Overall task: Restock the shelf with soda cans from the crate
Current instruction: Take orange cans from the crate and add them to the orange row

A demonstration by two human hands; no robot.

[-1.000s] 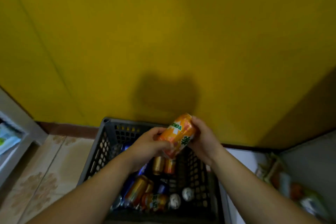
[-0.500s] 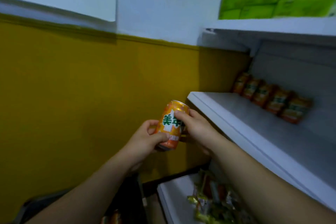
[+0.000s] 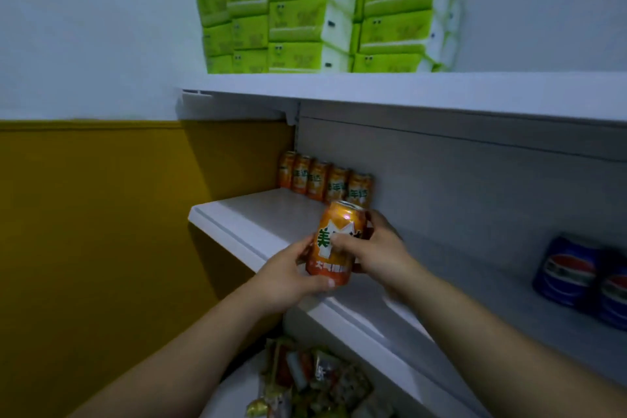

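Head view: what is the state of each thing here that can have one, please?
Orange metal soda can, held nearly upright by both hands at the white middle shelf.
Left hand, grips the can's base.
Right hand, grips the can's side.
Row of five orange cans, upright at that shelf's back.
Green tissue packs, stacked on the top shelf.

Orange can (image 3: 341, 219) has risen from over the crate to, seemingly, just above the shelf (image 3: 258, 214) front

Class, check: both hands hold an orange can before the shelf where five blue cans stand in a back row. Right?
No. The head view shows the row of five cans is orange, not blue. The left hand and right hand do hold the orange can before that shelf.
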